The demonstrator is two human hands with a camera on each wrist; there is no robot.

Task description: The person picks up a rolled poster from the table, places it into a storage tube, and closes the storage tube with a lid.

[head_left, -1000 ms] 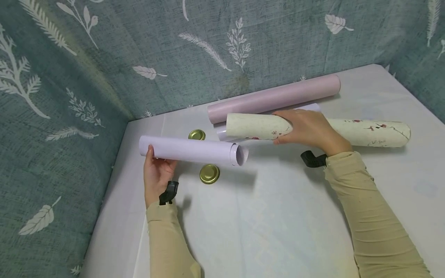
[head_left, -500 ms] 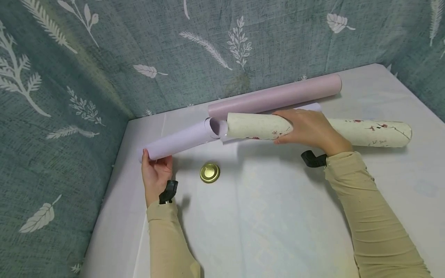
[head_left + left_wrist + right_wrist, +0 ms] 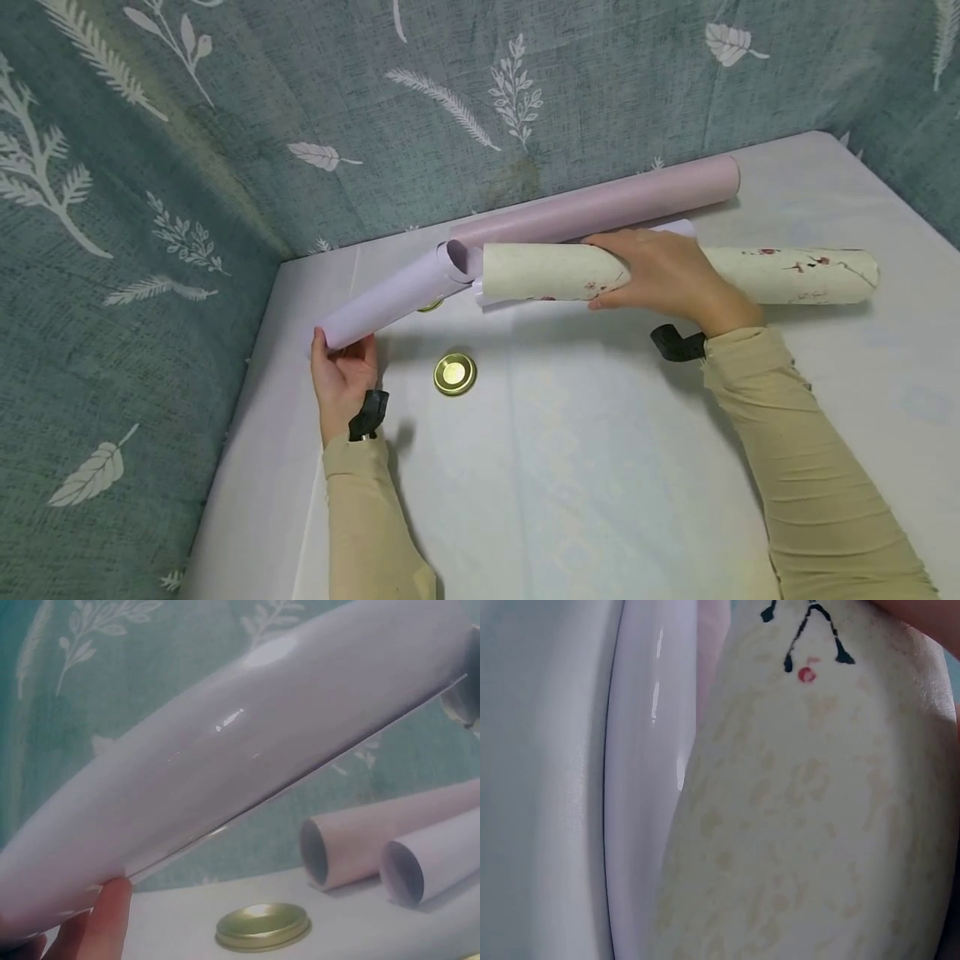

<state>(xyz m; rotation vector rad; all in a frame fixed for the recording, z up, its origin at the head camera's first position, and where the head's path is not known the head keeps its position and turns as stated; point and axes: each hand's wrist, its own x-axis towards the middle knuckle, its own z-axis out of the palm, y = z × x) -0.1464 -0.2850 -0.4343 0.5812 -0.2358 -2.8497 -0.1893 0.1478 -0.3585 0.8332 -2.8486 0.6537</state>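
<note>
My left hand (image 3: pixel 343 379) holds the near end of a glossy white paper roll (image 3: pixel 393 300) between thumb and fingers. Its open far end tilts up toward the right and overlaps the left end of a cream roll (image 3: pixel 795 275) printed with red blossoms. Gripping the cream roll around its middle is my right hand (image 3: pixel 663 279). In the left wrist view the white roll (image 3: pixel 247 735) slants above the table, with fingertips (image 3: pixel 111 915) under its lower edge. Blossom roll (image 3: pixel 465 694) shows as a sliver at that view's right edge.
A pink roll (image 3: pixel 600 200) lies at the back by the leaf-patterned curtain (image 3: pixel 450 50). Another white roll (image 3: pixel 442 855) lies in front of it, mostly hidden in the head view. One gold jar lid (image 3: pixel 454 374) sits mid-table; a second lid (image 3: pixel 430 306) is partly covered.
My left hand has swung the white roll's right end up and away, from nearly level to slanted, to the cream roll's left end. The right hand has stayed almost in place.
</note>
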